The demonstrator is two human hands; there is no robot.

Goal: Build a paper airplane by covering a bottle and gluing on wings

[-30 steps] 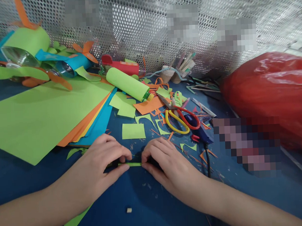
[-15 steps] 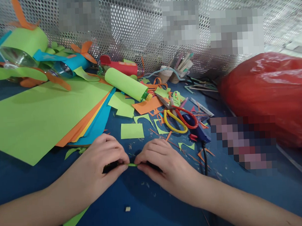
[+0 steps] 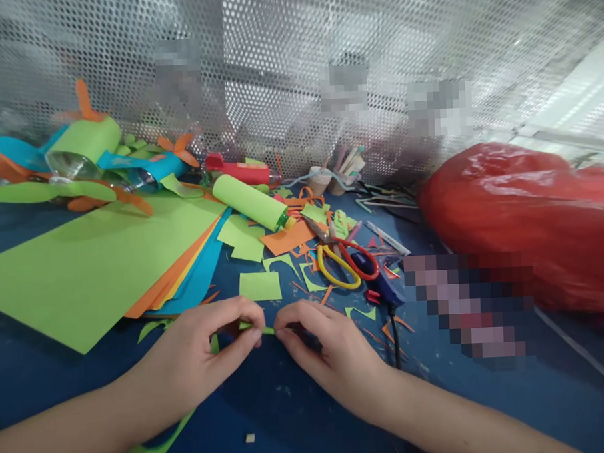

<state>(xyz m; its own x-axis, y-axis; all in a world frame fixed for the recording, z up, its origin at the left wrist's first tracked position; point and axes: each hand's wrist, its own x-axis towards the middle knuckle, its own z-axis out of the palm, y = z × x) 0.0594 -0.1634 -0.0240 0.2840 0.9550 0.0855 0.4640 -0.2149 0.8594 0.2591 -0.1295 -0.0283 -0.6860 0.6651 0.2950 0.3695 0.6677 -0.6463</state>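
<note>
With my left hand (image 3: 200, 344) and right hand (image 3: 337, 342) both pinching the thin green strip (image 3: 269, 331), only a short stretch showed between them, leaving it steadied from either side.

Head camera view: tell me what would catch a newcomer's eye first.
Probably the shiny red plastic bag bulging at the right, then the big green sheet over orange, yellow and blue ones at the left. Front and center, the left hand and right hand pinch a thin green strip.

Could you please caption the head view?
Two bare hands pinch a thin green paper strip beside red-and-yellow-handled metal scissors.
</note>
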